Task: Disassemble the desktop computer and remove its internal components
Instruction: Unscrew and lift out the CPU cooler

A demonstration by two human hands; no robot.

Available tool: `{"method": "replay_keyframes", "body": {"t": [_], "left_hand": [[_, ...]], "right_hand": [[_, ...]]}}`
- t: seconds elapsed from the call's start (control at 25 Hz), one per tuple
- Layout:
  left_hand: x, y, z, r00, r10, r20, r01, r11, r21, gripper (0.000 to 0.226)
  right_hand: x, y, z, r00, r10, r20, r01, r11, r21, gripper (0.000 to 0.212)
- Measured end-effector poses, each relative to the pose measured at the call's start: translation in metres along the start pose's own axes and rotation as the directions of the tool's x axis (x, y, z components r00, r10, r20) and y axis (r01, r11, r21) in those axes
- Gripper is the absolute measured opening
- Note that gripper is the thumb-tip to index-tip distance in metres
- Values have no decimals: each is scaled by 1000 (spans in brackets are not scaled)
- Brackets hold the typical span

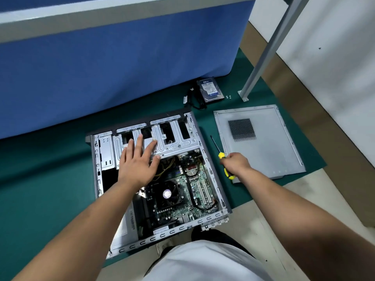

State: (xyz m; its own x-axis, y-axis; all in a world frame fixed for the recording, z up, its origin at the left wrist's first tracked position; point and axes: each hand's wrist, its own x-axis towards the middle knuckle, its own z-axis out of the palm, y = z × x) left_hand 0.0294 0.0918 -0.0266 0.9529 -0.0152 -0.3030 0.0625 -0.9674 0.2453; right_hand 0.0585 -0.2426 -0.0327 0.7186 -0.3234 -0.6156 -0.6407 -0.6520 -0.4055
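An open desktop computer case [211,159] lies on its side on a green mat. Inside I see the motherboard [194,187], a black CPU fan [167,193] and a silver drive cage [174,138] at the far end. My left hand [138,163] lies flat with spread fingers on the drive cage. To the right of the case, my right hand [236,164] grips the yellow-and-black handle of a screwdriver [218,151], its shaft pointing away from me. A removed hard drive [211,89] lies beyond the case.
The grey side panel [263,151] lies flat to the right of the case. Black cables [194,100] sit beside the hard drive, with small screws [228,96] nearby. A blue partition [101,67] stands behind, and a metal post [261,59] rises at the right.
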Motion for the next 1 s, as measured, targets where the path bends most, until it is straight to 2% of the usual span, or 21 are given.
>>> {"method": "replay_keyframes", "body": {"t": [0.12,0.4,0.72,0.8,0.88,0.92,1.0], "left_hand": [[2,0,2,1000,-9,-7,9,999,39,69],[5,-1,3,1000,-14,6,13,998,63,66],[7,-3,4,1000,-3,14,2,998,55,66],[6,-3,3,1000,3,11,-4,1000,29,65],[1,-2,-1,999,45,-25,-47,995,-83,61],[-7,-3,-3,994,92,-57,-100,982,-160,60],[-30,-4,-2,963,234,-132,-258,941,-220,59]], "right_hand": [[17,9,15,995,84,53,-79,992,-98,20],[28,12,39,997,21,-81,-48,938,-343,29],[21,10,26,997,-14,-70,-10,945,-328,36],[14,3,15,992,-112,-53,93,953,-288,42],[0,-11,1,954,-294,-66,271,931,-243,46],[-13,-19,-4,908,-409,-94,381,897,-226,45],[-44,-34,-7,742,-652,-159,612,754,-238,37]]}}
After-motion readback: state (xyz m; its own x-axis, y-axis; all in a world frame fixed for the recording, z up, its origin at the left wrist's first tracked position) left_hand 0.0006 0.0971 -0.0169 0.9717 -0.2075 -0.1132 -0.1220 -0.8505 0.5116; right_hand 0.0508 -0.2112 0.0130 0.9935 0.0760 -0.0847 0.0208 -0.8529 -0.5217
